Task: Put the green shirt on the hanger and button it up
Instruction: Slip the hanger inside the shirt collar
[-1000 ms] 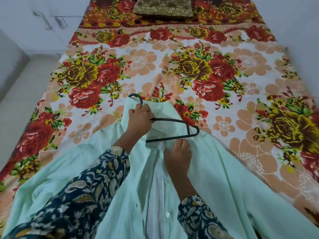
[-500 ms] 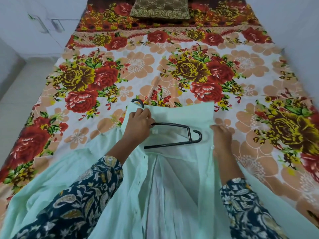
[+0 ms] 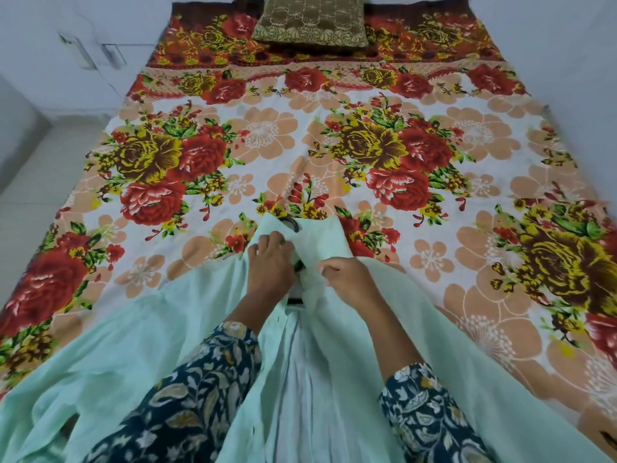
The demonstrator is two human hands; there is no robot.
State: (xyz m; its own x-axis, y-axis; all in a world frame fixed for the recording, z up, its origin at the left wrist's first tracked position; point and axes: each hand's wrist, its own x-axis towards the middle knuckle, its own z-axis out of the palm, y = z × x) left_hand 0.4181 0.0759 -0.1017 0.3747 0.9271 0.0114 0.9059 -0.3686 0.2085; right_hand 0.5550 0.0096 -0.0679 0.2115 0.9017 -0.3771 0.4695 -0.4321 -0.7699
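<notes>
The green shirt [image 3: 187,332] lies spread flat on the near half of the bed [image 3: 484,182], and its bottom runs off the near edge. The bed has a sheet with big red and yellow flowers. The left hand [image 3: 271,262] rests on the shirt near the collar, and its fingers [image 3: 278,240] are curled down and pressing on the cloth and the hanger under it. The black hanger [image 3: 291,223] is mostly hidden inside the shirt. Only its hook shows at the collar, plus small dark bits between the two hands. Just to the right, the right hand [image 3: 347,279] pinches the shirt's front edge with closed fingers [image 3: 325,267]. A brown pillow [image 3: 310,20] sits at the far edge of the bed.
</notes>
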